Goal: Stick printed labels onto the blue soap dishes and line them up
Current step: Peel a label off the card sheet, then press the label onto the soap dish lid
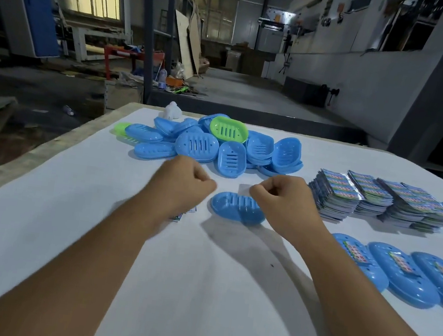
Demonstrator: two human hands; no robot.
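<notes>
A single blue dish lies on the white tabletop between the two hands, slotted face up and unlabelled. Its long axis runs roughly from 10 o'clock to 4 o'clock. The right hand sits at the dish's 2 o'clock, its wrist passing over the dish's right end; the left hand sits at the dish's 10 o'clock, just beside but apart from it.

Both grips are curled tight, thumb against fingertips as if pinching something small. Whether either holds a label or a peeled backing I cannot tell; nothing shows between the fingers. A corner of a printed label peeks out under the left wrist, at the dish's 9 o'clock.

The right hand is the nearer, so it looks better placed to press a label down along the dish's long axis, with the left steadying the far end.

At 12 o'clock is the pile of dishes, at 2 o'clock the label stacks, and at 4 o'clock the row of labelled dishes, which is probably where this dish goes.
</notes>
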